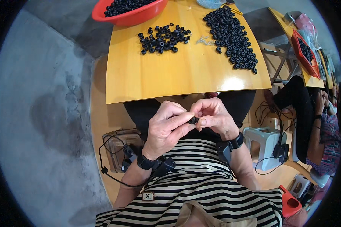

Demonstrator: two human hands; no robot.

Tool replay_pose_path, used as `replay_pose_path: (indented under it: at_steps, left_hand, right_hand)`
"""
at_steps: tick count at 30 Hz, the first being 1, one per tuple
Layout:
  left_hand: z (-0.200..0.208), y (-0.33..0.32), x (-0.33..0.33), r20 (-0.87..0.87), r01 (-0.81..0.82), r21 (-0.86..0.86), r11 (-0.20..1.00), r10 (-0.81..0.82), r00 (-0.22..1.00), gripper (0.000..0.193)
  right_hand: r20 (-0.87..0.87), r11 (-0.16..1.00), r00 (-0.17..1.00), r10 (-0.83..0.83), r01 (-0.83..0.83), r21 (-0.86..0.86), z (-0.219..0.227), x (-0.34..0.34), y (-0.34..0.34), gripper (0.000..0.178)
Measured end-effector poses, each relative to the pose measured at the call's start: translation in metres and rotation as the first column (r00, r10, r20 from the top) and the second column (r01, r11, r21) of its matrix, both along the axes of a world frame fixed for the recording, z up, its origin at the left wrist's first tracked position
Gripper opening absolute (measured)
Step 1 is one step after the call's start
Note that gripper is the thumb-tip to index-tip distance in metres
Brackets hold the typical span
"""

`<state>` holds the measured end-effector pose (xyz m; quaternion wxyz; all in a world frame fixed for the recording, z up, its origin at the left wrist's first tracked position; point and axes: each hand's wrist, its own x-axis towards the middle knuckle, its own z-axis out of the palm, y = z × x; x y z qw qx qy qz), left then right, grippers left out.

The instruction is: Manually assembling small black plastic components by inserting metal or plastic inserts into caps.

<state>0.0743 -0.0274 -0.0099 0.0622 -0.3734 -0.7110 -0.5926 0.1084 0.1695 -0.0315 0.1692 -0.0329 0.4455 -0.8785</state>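
Close to my body, just off the table's near edge, my left hand (166, 126) pinches a small round black part (193, 120) between thumb and fingers. My right hand (215, 115) meets it from the other side, thumb and forefinger closed at the part. Whatever those right fingertips hold is hidden. Beyond my hands, on the yellow wooden table (147, 81), a loose group of black ring-shaped parts (161, 43) lies on the left. A larger, denser spread of the same parts (233, 41) covers the right side. Between them sit tiny clear or silvery pieces (204, 40).
A red basin (140, 18) of black parts stands at the far left. A yellow-handled tool (234, 10) lies at the far right. To my right are a white stool (263, 142), cables, and a co-worker's arm (316, 128) by another table with a red basket (297, 41). A grey wall (45, 113) rises left.
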Motion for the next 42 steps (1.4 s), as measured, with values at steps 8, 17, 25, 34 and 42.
replay_pose_path:
  at_steps: [8,17,25,34,42]
  left_hand:
    - [-0.008,0.005,0.004,-0.033,-0.019,0.033,0.999,0.021,0.999,0.034]
    - [-0.012,0.004,0.009,0.192,-0.094,0.083,0.992,0.077,0.978,0.031]
    - [-0.011,0.003,0.007,0.28,-0.093,0.096,0.991,0.063,0.958,0.033]
    - [-0.012,-0.003,0.003,0.293,-0.053,0.103,0.993,0.02,0.956,0.031]
    - [-0.015,-0.004,0.004,0.309,-0.031,0.122,0.992,-0.008,0.951,0.033]
  right_hand:
    - [-0.112,0.996,0.99,0.089,-0.091,-0.014,-0.001,-0.002,-0.007,0.023]
    - [0.014,0.996,0.997,-0.075,0.074,0.043,0.015,0.005,-0.015,0.022]
    - [-0.103,0.943,0.959,-0.265,0.28,0.18,0.012,0.005,-0.018,0.013]
    - [-0.066,0.926,0.959,-0.274,0.282,0.25,0.019,0.01,-0.018,0.017]
    - [-0.025,0.949,0.967,-0.254,0.254,0.187,0.017,0.011,-0.017,0.02]
